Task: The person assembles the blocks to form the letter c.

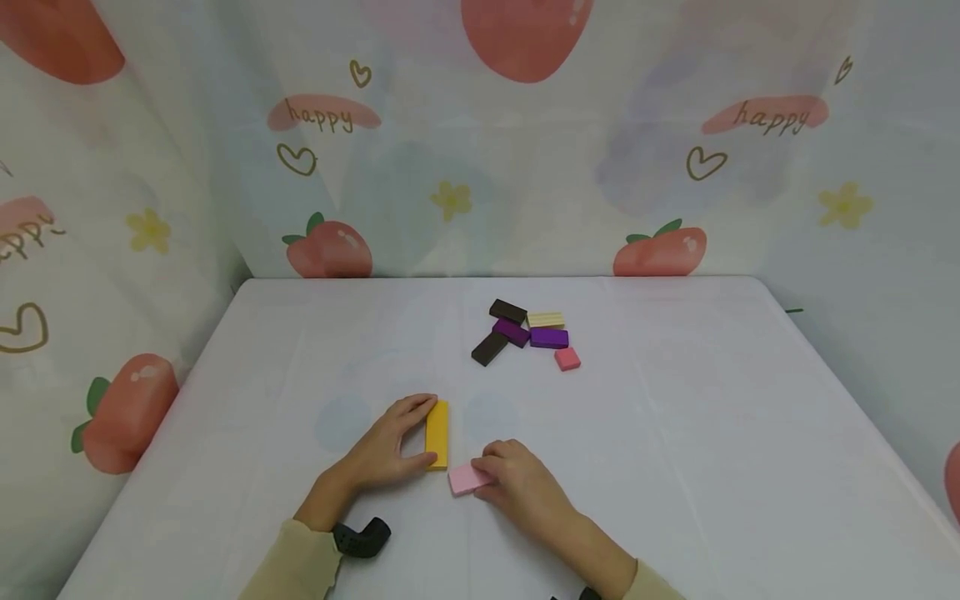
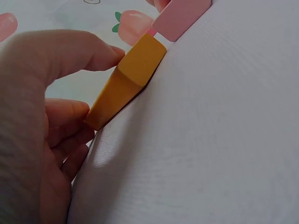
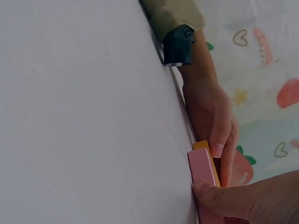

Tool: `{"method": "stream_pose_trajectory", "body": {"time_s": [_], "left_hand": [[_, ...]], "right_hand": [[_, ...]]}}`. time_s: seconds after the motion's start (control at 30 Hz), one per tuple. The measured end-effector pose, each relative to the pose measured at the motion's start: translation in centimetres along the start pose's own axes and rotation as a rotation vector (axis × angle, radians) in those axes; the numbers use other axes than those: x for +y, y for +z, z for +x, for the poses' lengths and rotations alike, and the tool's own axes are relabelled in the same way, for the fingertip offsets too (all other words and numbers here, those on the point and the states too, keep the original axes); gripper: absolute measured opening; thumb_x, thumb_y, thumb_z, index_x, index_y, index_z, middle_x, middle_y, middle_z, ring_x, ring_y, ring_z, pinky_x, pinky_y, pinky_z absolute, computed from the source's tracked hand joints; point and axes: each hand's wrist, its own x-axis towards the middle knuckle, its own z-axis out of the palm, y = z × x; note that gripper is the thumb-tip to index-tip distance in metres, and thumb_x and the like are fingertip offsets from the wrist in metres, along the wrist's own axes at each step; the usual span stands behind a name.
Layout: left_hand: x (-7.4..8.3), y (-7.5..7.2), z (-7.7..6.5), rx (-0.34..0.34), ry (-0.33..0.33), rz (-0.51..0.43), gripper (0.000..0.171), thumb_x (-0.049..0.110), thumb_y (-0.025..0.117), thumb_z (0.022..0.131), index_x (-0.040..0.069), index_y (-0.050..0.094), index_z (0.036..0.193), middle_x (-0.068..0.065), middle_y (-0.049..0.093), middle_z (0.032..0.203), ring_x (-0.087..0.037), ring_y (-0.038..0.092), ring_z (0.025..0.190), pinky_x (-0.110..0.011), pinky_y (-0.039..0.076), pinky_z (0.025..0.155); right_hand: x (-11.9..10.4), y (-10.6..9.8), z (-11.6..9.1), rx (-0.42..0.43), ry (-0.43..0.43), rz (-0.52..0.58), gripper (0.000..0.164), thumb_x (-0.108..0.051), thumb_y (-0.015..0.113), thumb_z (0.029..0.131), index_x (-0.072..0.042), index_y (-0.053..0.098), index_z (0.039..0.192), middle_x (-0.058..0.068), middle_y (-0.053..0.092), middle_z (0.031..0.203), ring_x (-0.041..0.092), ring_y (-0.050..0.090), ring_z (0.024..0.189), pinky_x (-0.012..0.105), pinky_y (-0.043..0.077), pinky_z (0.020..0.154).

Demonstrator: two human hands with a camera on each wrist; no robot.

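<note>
A long yellow block [image 1: 437, 437] lies flat on the white table, its length running away from the person. The left hand [image 1: 387, 443] holds it by its two ends, thumb at the near end and fingertips at the far one. In the left wrist view the yellow block [image 2: 127, 79] spans the gap between thumb and fingers. Just right of its near end is a pink block [image 1: 467, 479], which the right hand [image 1: 525, 490] pinches between thumb and fingers. The right wrist view shows the thumb on the pink block [image 3: 203, 166], whose lower part the hand partly covers.
Farther back lies a loose group: two dark brown blocks [image 1: 490, 348], a magenta-purple block [image 1: 512, 332], a violet block [image 1: 549, 338], a cream ridged block [image 1: 545, 320] and a small coral-red block [image 1: 567, 359]. A patterned curtain [image 1: 525, 167] borders the table [image 1: 675, 433].
</note>
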Motion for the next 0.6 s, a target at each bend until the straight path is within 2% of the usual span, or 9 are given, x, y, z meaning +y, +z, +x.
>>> {"method": "stream_pose_trajectory", "body": {"time_s": [0.2,0.43,0.6], "left_hand": [[0.2,-0.1,0.0,0.001,-0.016,-0.004,0.073,0.039,0.065,0.078,0.007,0.040,0.139,-0.004,0.037,0.140,-0.020,0.034,0.127,-0.045,0.030,0.103],[0.2,-0.1,0.0,0.004,-0.015,-0.001,0.074,0.039,0.066,0.078,0.007,0.040,0.139,-0.005,0.038,0.140,-0.021,0.034,0.127,-0.045,0.031,0.102],[0.3,-0.2,0.0,0.007,-0.004,-0.015,0.073,0.037,0.067,0.078,0.006,0.041,0.138,-0.005,0.038,0.140,-0.021,0.034,0.127,-0.045,0.031,0.102]], "right_hand": [[-0.7,0.4,-0.5,0.033,-0.019,-0.029,0.029,-0.018,0.080,0.071,-0.005,0.070,0.095,0.000,0.060,0.088,0.016,0.052,0.082,0.025,0.049,0.074],[-1.5,0.7,-0.9,0.116,-0.052,-0.062,0.027,-0.020,0.081,0.068,-0.006,0.067,0.086,-0.002,0.056,0.081,0.013,0.050,0.073,0.024,0.046,0.065],[-2.1,1.0,-1.1,0.123,-0.035,-0.071,0.028,-0.026,0.081,0.068,-0.009,0.063,0.081,-0.004,0.051,0.076,0.010,0.046,0.068,0.021,0.042,0.059]]}}
